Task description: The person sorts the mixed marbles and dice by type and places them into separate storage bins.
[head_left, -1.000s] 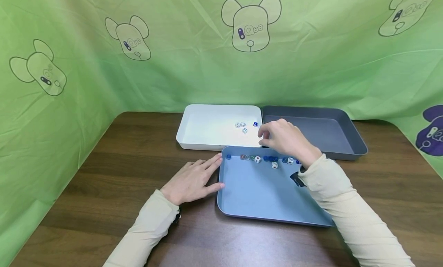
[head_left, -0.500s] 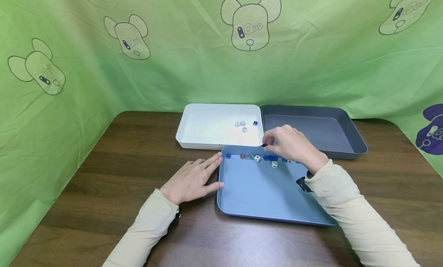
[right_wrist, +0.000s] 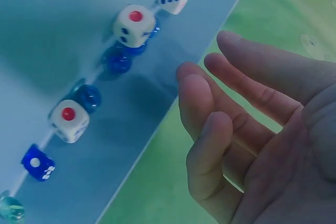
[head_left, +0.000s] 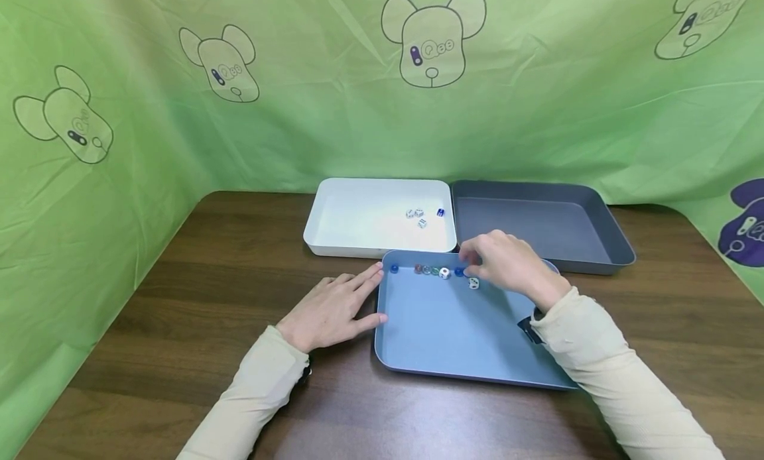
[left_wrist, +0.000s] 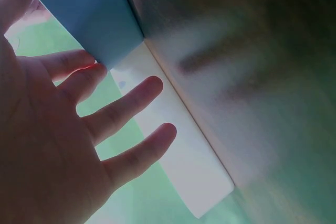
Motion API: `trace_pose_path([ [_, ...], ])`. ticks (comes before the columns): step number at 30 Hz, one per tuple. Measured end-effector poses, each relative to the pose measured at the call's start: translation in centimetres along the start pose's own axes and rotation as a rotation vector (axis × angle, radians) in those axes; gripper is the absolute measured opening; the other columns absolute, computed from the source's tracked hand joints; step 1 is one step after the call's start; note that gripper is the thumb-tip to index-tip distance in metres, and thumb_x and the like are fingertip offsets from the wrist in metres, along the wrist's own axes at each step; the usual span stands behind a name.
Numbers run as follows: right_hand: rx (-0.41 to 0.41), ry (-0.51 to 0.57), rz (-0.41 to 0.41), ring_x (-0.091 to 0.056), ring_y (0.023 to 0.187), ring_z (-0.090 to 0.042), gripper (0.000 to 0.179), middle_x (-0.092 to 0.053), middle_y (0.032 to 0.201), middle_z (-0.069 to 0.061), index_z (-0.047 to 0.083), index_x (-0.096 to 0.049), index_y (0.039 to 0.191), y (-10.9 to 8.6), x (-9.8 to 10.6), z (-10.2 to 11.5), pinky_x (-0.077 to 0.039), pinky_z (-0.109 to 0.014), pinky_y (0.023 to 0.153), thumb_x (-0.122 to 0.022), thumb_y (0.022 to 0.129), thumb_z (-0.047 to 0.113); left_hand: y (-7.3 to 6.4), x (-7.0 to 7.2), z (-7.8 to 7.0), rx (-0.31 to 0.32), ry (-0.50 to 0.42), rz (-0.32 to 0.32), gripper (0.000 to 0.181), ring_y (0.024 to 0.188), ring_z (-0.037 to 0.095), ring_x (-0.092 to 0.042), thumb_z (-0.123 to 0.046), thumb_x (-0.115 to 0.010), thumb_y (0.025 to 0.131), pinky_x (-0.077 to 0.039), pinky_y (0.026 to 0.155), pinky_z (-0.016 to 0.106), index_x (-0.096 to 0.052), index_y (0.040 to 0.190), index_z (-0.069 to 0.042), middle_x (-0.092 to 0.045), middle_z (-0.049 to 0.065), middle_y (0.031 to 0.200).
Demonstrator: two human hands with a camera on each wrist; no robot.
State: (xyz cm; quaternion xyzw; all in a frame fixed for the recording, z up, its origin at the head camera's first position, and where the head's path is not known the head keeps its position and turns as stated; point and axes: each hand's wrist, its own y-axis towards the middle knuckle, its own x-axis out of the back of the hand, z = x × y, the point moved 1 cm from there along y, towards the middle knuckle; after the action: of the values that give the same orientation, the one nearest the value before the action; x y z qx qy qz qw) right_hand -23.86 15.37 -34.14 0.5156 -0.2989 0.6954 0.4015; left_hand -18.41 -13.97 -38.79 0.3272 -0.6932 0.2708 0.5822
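Observation:
My left hand (head_left: 331, 314) lies at the left side of the blue tray (head_left: 442, 341), its fingers straight and fingertips touching the rim. Over the tray's far edge hovers my right hand (head_left: 510, 264). In the right wrist view its fingers are loosely bent, with a gap to the thumb and nothing between them. Beneath it, dice and marbles line the tray's far wall: a white die (right_wrist: 134, 24), another white die (right_wrist: 69, 121), a blue die (right_wrist: 39, 162) and a blue marble (right_wrist: 88, 98). In the head view, the hand hides part of this row.
Behind the blue tray stands a white tray (head_left: 358, 215) holding several dice, including a blue die (head_left: 440, 213). A dark grey tray (head_left: 537, 221) adjoins it on the right. All three trays sit on a brown wooden table (head_left: 227, 261), with green cloth (head_left: 334, 115) behind.
My right hand has moved from the white tray's near right corner rightward and back toward me, over the row in the blue tray. The left hand stays in place.

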Motion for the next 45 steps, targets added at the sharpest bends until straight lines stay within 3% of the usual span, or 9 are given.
trace_pose_path([
  [17,-0.005,-0.066,0.044,-0.057,0.07,-0.018,0.008,-0.069,0.089,-0.006,0.007,-0.077,0.094,-0.6,-1.5,-0.5,-0.047,-0.038,0.058,-0.076,0.086,0.004,0.0,-0.1,-0.1,-0.004,-0.009,-0.011,0.076,0.132,0.035,-0.051,-0.057,-0.047,0.103,-0.042,0.105,0.053,-0.036,0.158,-0.005,-0.027,0.007,0.165],
  [33,0.03,-0.103,0.055,-0.051,0.063,-0.015,0.008,-0.06,0.073,0.001,0.008,-0.076,0.087,-0.6,-2.2,-0.4,-0.044,-0.033,0.054,-0.076,0.085,0.0,0.0,0.0,-0.1,-0.003,0.001,-0.008,0.076,0.132,0.035,-0.051,-0.057,-0.047,0.103,-0.043,0.104,0.053,-0.036,0.157,-0.005,-0.027,0.007,0.165],
  [45,0.044,-0.105,0.041,-0.052,0.063,-0.016,0.012,-0.067,0.081,-0.005,0.007,-0.076,0.086,-0.5,-2.1,-0.4,-0.045,-0.033,0.052,-0.071,0.085,-0.003,0.0,0.0,-0.1,-0.007,0.0,-0.008,0.076,0.132,0.036,-0.052,-0.057,-0.047,0.103,-0.043,0.104,0.053,-0.036,0.157,-0.005,-0.027,0.007,0.165],
])
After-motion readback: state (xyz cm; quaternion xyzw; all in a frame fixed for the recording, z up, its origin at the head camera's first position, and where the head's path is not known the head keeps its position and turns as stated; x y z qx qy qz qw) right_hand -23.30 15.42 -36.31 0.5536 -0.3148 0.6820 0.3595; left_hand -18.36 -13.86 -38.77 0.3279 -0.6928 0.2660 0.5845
